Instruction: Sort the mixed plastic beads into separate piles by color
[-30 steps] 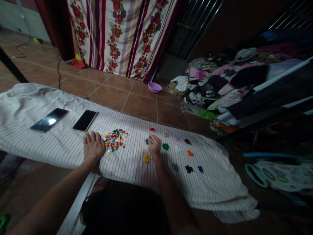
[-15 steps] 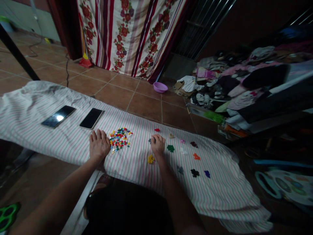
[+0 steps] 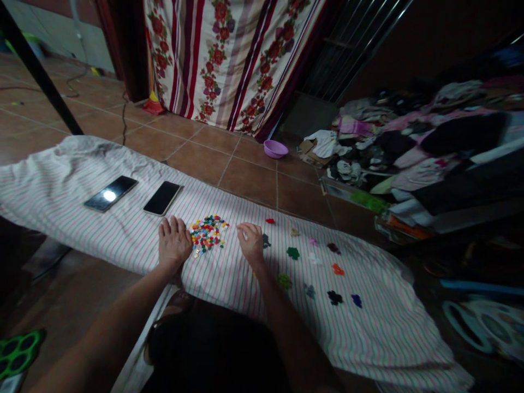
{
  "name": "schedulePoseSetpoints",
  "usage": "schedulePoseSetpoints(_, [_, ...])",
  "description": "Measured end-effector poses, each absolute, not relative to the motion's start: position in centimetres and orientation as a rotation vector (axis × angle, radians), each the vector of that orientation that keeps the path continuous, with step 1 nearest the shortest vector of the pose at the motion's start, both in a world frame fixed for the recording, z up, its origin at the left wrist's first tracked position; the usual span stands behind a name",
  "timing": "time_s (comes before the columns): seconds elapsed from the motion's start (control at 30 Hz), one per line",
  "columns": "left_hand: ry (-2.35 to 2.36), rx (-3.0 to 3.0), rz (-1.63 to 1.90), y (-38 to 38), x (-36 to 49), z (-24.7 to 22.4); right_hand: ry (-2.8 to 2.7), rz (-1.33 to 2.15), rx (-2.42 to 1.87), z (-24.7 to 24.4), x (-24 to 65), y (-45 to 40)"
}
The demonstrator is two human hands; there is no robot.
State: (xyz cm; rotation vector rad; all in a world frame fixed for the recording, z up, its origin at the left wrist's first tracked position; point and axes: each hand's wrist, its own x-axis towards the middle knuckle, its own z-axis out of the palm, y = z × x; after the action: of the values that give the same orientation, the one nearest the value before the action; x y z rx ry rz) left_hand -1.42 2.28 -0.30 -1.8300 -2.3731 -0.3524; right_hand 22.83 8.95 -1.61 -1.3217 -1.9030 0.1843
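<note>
On the striped cloth, my left hand (image 3: 174, 243) lies flat with its fingers stretched out, against the left edge of a mixed pile of small coloured pieces (image 3: 208, 233). My right hand (image 3: 250, 243) hovers just right of that pile, fingers loosely curved and a gap between thumb and forefinger; I see nothing in it. Beside it sits a dark grey-green cluster (image 3: 266, 240). Single-colour clusters spread out to the right: red (image 3: 269, 221), green (image 3: 293, 253), lime (image 3: 284, 281), orange (image 3: 338, 269), black (image 3: 334, 297) and blue (image 3: 356, 301). My right forearm mostly covers a yellow cluster.
Two phones (image 3: 162, 198) lie on the striped cloth (image 3: 229, 295), left of the pile. Beyond the cloth, a purple basin (image 3: 275, 149) stands on the tiled floor near a flowered curtain (image 3: 229, 60). Heaped clothes (image 3: 393, 136) fill the right side.
My right hand has moved left from the dark grey-green cluster towards the mixed pile, and its fingers have opened. My left hand stays beside the pile. The view has shifted slightly.
</note>
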Motion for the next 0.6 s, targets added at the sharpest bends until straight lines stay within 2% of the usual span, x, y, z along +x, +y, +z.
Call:
schedulePoseSetpoints(0.27, [-2.366, -1.834, -0.414, 2.4, -1.5, -0.5, -2.083, 0.313, -1.279, -2.2, 18.1, 9.0])
schedulePoseSetpoints(0.6, [-2.368, -1.837, -0.378, 2.3, -1.4, -0.1, -2.239, 0.316, -1.292, -2.0, 16.6, 10.2])
